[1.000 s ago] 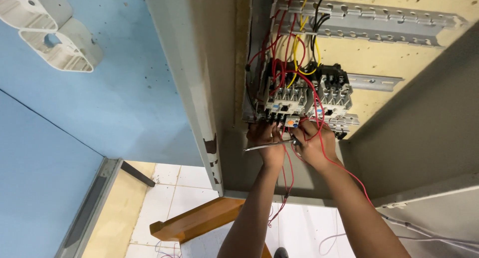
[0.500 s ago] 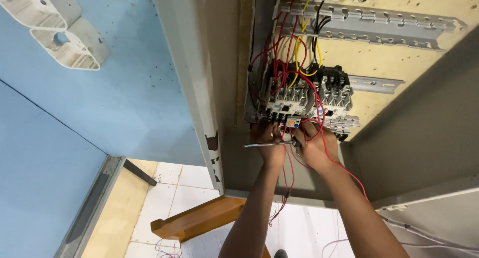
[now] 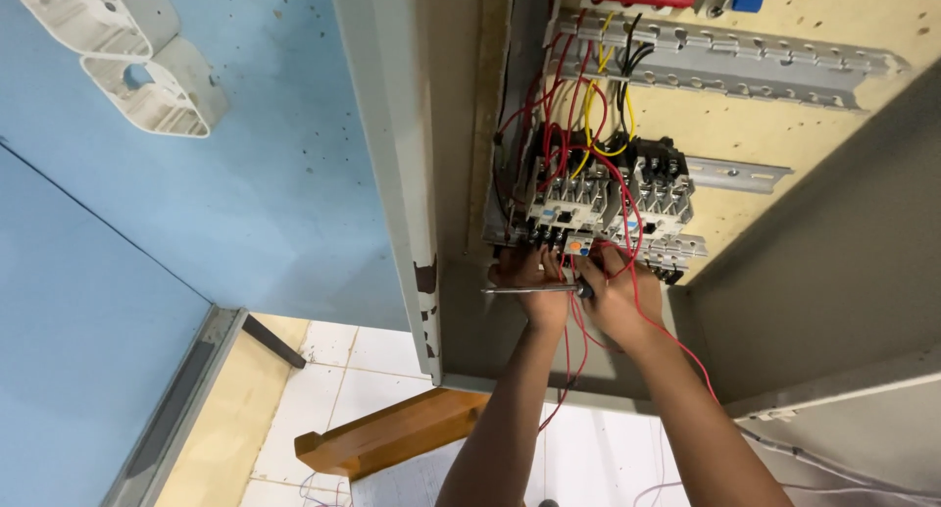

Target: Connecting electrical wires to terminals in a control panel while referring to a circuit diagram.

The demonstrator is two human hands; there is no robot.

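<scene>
Two white plastic housings point(image 3: 127, 66) hang on the blue wall point(image 3: 245, 203) at your far left, well apart from your work. Below them a grey frame strip point(image 3: 176, 409) runs down to the tiled floor point(image 3: 363, 370), where a wooden piece point(image 3: 392, 433) lies just under the cabinet. The cabinet's grey door edge point(image 3: 397, 164), chipped and rusty low down, stands between the wall and your hands.

Your left hand point(image 3: 534, 286) reaches up under the row of contactors point(image 3: 598, 198), fingers curled at their lower edge; a metal screwdriver shaft point(image 3: 524, 289) lies crosswise against it, tip pointing left. Your right hand point(image 3: 613, 296) is closed around the dark handle end of that screwdriver, just beside the left hand.

Red wires point(image 3: 573, 350) loop down from the contactors between both wrists and across your right forearm, crowding the terminals. Yellow and black wires point(image 3: 603, 85) climb to a slotted grey rail point(image 3: 745, 71) above. A bare rail point(image 3: 735, 174) sticks out rightward on the yellowish backboard point(image 3: 814, 134).
</scene>
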